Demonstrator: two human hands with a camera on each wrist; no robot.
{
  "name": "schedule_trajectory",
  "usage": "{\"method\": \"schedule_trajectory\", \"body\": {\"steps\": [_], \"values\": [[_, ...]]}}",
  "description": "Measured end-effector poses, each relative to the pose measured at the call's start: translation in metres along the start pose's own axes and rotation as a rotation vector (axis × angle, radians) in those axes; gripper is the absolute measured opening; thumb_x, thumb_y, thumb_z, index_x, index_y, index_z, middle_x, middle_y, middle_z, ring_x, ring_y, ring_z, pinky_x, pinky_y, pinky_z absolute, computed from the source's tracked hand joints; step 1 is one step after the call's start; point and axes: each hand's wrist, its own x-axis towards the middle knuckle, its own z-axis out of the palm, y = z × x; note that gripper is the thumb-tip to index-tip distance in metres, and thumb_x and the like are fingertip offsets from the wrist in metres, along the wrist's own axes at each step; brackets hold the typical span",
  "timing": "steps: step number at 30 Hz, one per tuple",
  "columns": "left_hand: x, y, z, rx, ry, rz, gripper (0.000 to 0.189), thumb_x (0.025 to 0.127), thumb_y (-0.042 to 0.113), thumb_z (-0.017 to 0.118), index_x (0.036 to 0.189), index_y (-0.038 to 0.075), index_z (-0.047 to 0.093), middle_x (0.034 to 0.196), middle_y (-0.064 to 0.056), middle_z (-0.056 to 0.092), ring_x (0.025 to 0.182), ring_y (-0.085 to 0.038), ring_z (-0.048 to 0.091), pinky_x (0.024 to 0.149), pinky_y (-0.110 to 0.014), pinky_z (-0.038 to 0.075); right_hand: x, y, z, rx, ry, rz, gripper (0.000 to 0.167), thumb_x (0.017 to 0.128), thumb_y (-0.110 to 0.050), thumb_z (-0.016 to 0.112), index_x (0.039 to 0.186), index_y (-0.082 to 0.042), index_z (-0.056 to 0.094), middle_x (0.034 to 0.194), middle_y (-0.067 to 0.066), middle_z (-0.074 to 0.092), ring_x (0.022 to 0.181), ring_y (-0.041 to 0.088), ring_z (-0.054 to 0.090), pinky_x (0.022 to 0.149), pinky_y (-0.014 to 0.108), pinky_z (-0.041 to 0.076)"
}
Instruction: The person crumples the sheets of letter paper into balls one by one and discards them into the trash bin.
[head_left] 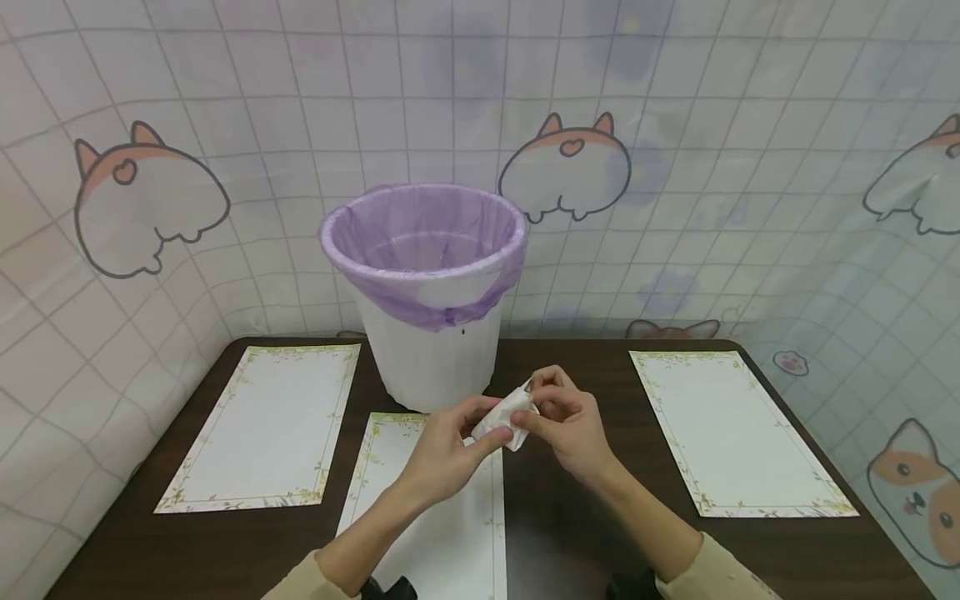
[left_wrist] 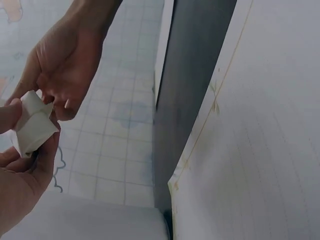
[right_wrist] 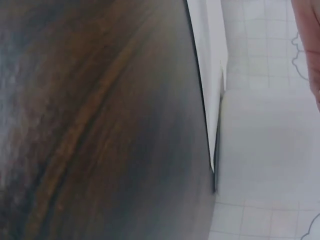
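Note:
A small, white, folded paper-like packet (head_left: 501, 415) is held above the table, tilted, between both hands. My left hand (head_left: 444, 454) grips its lower left side, thumb on the near face and fingers behind. At the upper right end, my right hand (head_left: 576, 429) pinches the packet with thumb and curled fingers. In the left wrist view the white packet (left_wrist: 37, 125) shows folds and a loose corner, but what lies inside it is hidden. Only part of a hand (right_wrist: 309, 45) enters the right wrist view, at its right edge.
Behind the hands stands a white bin (head_left: 431, 358) lined with a purple bag (head_left: 427, 310). Bordered white sheets lie on the dark table (head_left: 570, 533): one left (head_left: 262, 429), one under the left arm (head_left: 457, 533), one right (head_left: 731, 433). A patterned curtain (head_left: 697, 167) surrounds the table.

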Motion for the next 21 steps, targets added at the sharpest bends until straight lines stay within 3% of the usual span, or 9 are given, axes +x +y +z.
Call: {"method": "schedule_trajectory", "body": {"steps": [4, 7, 14, 21], "values": [[0.000, -0.001, -0.001, 0.070, 0.007, 0.020, 0.028, 0.100, 0.023, 0.071, 0.122, 0.005, 0.070, 0.099, -0.001, 0.072, 0.077, -0.014, 0.061, 0.062, -0.027, 0.050, 0.003, 0.000, 0.000, -0.091, 0.007, 0.031, 0.045, 0.088, 0.003, 0.079, 0.124, 0.009, 0.052, 0.125, 0.009, 0.054, 0.112, 0.022, 0.055, 0.088, 0.026, 0.052], [0.000, -0.003, -0.001, 0.124, 0.017, 0.045, 0.025, 0.100, 0.023, 0.070, 0.119, 0.007, 0.070, 0.093, 0.003, 0.071, 0.074, -0.012, 0.059, 0.059, -0.027, 0.050, 0.003, -0.002, 0.001, -0.126, -0.018, 0.092, 0.047, 0.091, 0.002, 0.076, 0.132, 0.007, 0.054, 0.127, 0.011, 0.060, 0.112, 0.022, 0.060, 0.089, 0.027, 0.054], [0.001, -0.006, 0.001, 0.206, 0.084, 0.105, 0.015, 0.100, 0.019, 0.071, 0.108, 0.006, 0.071, 0.081, 0.005, 0.067, 0.065, -0.007, 0.057, 0.050, -0.026, 0.048, 0.000, -0.001, 0.007, -0.187, 0.020, 0.133, 0.023, 0.091, 0.005, 0.074, 0.113, 0.006, 0.065, 0.105, 0.010, 0.066, 0.087, 0.016, 0.064, 0.073, 0.028, 0.059], [0.004, -0.010, 0.010, 0.159, 0.133, 0.086, 0.010, 0.099, 0.011, 0.070, 0.101, 0.002, 0.071, 0.078, 0.000, 0.070, 0.063, -0.013, 0.068, 0.050, -0.026, 0.052, -0.001, 0.001, 0.012, -0.265, 0.107, 0.110, 0.011, 0.091, 0.005, 0.075, 0.095, 0.003, 0.065, 0.088, 0.009, 0.066, 0.073, 0.015, 0.064, 0.062, 0.026, 0.058]]}}
